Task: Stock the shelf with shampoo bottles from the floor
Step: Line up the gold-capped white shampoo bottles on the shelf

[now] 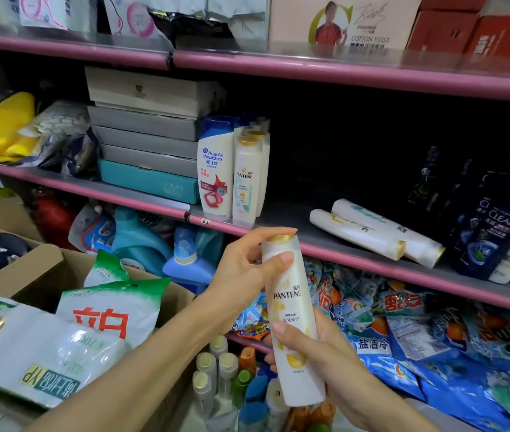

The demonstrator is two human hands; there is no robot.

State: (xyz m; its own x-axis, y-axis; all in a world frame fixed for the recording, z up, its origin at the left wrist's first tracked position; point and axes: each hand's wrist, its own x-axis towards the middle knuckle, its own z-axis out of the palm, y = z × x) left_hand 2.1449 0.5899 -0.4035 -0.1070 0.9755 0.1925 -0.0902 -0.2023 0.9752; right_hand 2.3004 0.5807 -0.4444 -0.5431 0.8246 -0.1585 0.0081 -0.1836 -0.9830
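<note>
I hold a white Pantene shampoo bottle (292, 319) with a gold cap upright in front of the middle shelf (372, 260). My left hand (244, 272) grips its top near the cap. My right hand (313, 353) wraps around its lower half from behind. On the shelf stand a Head & Shoulders bottle (215, 169) and white Pantene bottles (249, 179). Two more white Pantene bottles (372, 233) lie on their sides further right. Below my hands, on the floor, several bottles (235, 378) with gold, orange, green and blue caps stand together.
Dark Clear bottles (493, 232) fill the shelf's right end. Stacked grey and teal boxes (147, 145) sit left of the shampoo. A cardboard box (45, 269) with green-white bags stands at my left. Blue detergent bags (434, 332) fill the lower shelf. Blue jugs (185, 260) stand behind the box.
</note>
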